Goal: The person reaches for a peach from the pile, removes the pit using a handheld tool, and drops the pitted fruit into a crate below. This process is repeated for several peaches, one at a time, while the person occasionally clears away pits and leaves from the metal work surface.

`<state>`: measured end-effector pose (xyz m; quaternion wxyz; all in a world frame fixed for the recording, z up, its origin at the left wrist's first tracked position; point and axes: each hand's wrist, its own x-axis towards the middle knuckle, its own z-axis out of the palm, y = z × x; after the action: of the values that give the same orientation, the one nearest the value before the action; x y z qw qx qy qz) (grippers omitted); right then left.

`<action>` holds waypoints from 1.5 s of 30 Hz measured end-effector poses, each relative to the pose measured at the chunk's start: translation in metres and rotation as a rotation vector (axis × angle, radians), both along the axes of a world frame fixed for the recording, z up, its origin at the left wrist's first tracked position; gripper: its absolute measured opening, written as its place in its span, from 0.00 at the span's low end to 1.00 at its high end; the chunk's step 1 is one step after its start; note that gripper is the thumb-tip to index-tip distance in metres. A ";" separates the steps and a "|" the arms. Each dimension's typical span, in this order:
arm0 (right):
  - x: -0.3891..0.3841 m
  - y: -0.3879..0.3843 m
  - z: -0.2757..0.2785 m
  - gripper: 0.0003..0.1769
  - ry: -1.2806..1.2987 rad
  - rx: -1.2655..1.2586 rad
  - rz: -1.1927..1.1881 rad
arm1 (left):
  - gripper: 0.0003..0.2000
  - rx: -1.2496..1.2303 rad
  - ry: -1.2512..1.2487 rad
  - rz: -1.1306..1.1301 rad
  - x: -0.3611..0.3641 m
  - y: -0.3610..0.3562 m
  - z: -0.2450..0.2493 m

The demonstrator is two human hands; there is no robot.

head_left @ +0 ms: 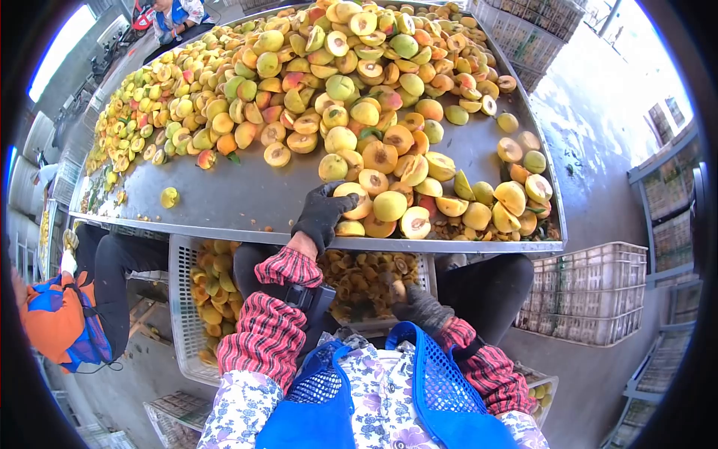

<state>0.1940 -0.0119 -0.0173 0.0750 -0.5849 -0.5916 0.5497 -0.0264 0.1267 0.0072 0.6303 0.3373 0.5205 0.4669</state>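
Observation:
My left hand (pixel 321 215), in a black glove, is at the near edge of the metal table (pixel 247 198). Its fingers curl against a halved yellow peach (pixel 354 200) in the pile. More cut halves with brown hollows, such as one peach half (pixel 415 222), lie just right of it. Lower down, between my knees, my right hand (pixel 424 309) wears a dark grey glove and is closed. A small pale brownish thing (pixel 397 288) sticks up at its fingers, too small to name. Below that hand's level, a crate (pixel 426 275) holds peach pieces.
A large heap of peaches (pixel 340 88) covers much of the table. A white crate (pixel 182 299) of peach halves stands left of my leg. Stacked crates (pixel 583 294) stand at right. A person in orange and blue (pixel 56 322) sits at left; another person (pixel 178 19) is at the far side.

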 end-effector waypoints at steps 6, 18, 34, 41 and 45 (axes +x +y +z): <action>0.007 0.012 0.051 0.14 0.438 -0.121 -0.325 | 0.19 0.208 -0.041 0.042 0.002 -0.037 0.035; -0.043 0.027 0.069 0.22 0.661 -0.024 -0.486 | 0.16 0.115 -0.536 -0.164 0.032 -0.099 0.050; -0.044 0.004 0.061 0.15 0.229 0.359 -0.097 | 0.20 -0.137 -0.978 0.083 0.030 -0.101 0.030; -0.049 0.003 0.059 0.16 0.123 0.457 -0.084 | 0.21 -0.092 -0.937 0.069 0.034 -0.104 0.030; -0.052 0.002 0.061 0.19 0.005 0.357 -0.070 | 0.21 -0.066 -0.881 0.125 0.040 -0.106 0.026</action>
<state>0.1421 -0.0094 0.0434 0.1980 -0.5812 -0.6589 0.4345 0.0135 0.0210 0.0334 0.7730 0.0538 0.2363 0.5862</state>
